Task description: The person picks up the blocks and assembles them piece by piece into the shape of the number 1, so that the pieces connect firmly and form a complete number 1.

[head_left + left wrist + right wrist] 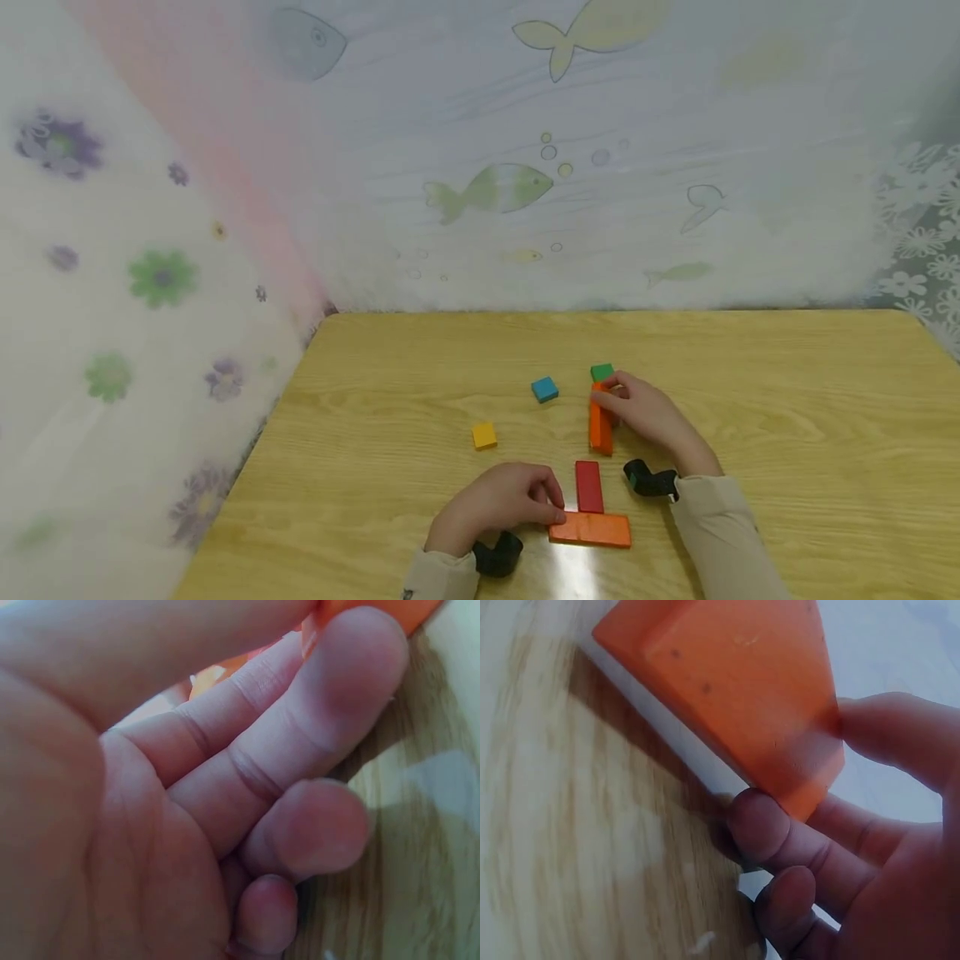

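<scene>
In the head view my right hand (651, 412) pinches the far end of a long orange block (601, 432), which points toward me. The right wrist view shows that orange block (742, 690) between thumb and fingertips, above its shadow on the wood. Nearer to me, my left hand (504, 500) has thumb and fingers at the left end of another orange block (592, 530), which lies crosswise. A corner of orange block (420, 613) shows past the fingertips in the left wrist view. Between the two orange blocks lies a red block (589, 487), its near end against the crosswise one.
A green block (602, 372) sits just beyond the right hand's block. Left of it lie a blue square block (545, 389) and a yellow square block (484, 436). The wooden table (375, 400) meets a fish-patterned wall (480, 275) at its far edge.
</scene>
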`<state>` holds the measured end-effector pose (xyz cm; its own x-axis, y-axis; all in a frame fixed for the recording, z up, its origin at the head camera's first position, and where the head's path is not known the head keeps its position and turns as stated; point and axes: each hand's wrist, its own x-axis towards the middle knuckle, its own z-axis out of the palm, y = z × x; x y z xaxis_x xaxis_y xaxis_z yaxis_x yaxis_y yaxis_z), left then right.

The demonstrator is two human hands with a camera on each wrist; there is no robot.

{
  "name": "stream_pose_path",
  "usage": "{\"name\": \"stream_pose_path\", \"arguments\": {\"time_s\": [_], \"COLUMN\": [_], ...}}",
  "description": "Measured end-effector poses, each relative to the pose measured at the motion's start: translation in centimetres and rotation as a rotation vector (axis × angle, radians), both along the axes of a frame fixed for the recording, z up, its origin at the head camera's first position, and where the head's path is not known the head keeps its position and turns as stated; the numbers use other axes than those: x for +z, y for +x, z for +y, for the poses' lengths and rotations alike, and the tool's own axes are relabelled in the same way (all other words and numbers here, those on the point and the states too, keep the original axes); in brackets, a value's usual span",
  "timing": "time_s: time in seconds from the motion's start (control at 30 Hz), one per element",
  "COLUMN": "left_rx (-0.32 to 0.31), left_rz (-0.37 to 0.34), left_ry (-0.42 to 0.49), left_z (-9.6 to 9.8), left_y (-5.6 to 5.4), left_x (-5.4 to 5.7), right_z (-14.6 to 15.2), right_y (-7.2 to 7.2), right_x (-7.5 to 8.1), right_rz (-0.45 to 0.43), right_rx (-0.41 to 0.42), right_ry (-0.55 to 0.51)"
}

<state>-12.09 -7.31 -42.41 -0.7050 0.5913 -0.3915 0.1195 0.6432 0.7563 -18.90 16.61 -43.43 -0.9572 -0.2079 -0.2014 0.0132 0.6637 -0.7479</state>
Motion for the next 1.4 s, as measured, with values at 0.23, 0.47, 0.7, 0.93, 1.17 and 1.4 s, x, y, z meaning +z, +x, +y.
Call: {"name": "stream_pose_path", "arguments": {"time_s": [0.23,0.47,0.7,0.93,1.17,1.4], "left_rx": [-0.01,-0.014,-0.019,-0.021,-0.016,-0.013], "left_rz": [0.023,0.043,0.065,0.072,0.073,0.055], "left_ry": [0.018,0.009,0.003,-0.014,-0.015,0.003], "left_z": [0.1,0.0,0.1,-0.1,0.0,0.1], "left_y": [0.0,-0.1,0.0,0.1,0.0,0.1], "left_x": [0.0,-0.1,-0.2,-0.2,-0.1,0.0], "right_z": [-0.1,-0.6,-1.0,-1.5,-2.0,-2.3], "right_y": [0.0,0.2,0.3,0.3,0.1,0.2], "right_x": [0.3,0.5,0.5,0.4,0.1,-0.1], "right_rz": [0.011,0.015,0.035,0.059,0.107,0.098], "right_rx": [-0.011,-0.003,-0.01,-0.007,0.005,-0.002], "right_ry": [0.027,0.041,0.073,0.114,0.18,0.215]}}
